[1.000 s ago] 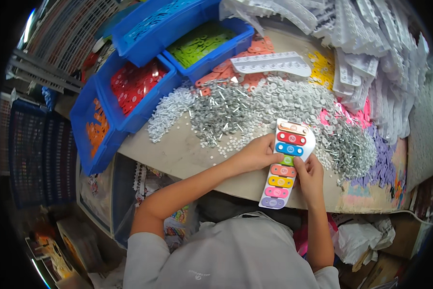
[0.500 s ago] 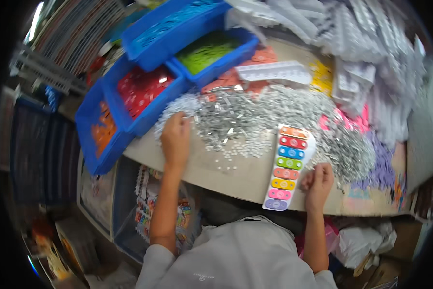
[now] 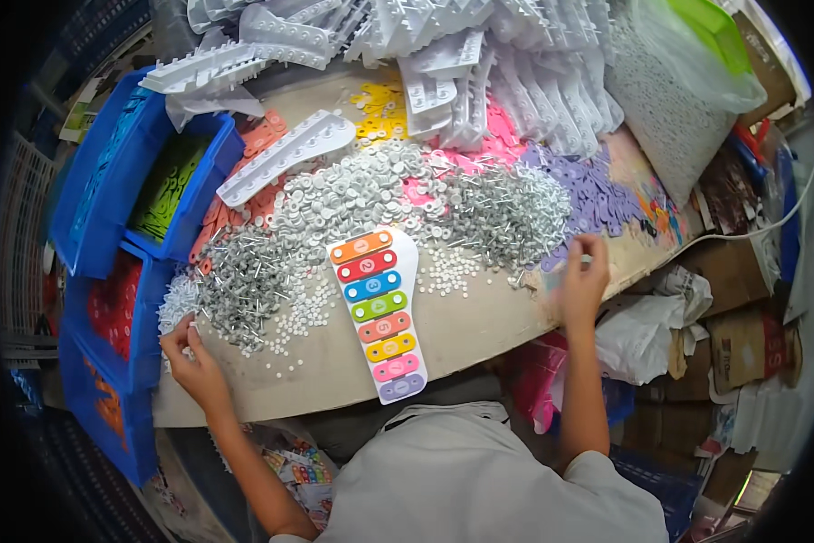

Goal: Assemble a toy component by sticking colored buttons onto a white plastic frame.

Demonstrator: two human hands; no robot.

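Observation:
A toy xylophone (image 3: 377, 315) with a white base and a row of coloured bars lies on the table in front of me. Small white pieces (image 3: 179, 297) are heaped at the left, and my left hand (image 3: 197, 369) is at their near edge, fingertips pinched; what they hold is too small to name. To the right of the xylophone, my right hand (image 3: 584, 282) is raised beside the heap of metal pins (image 3: 506, 217) and the purple bars (image 3: 588, 195). Its fingers are curled toward the thumb, and any small thing between them is hidden.
Blue bins (image 3: 144, 353) with coloured bars line the left side. White caps (image 3: 352, 195), more metal pins (image 3: 239, 285) and tiny white rings (image 3: 303, 317) cover the middle. Behind them are stacked white bases (image 3: 533, 63), one loose base (image 3: 285, 158) and a bag of grey pellets (image 3: 665, 109).
My view has turned to the right. My right hand has moved away from the xylophone toward the pins and purple bars. My left hand has drawn back to the white pieces' near edge.

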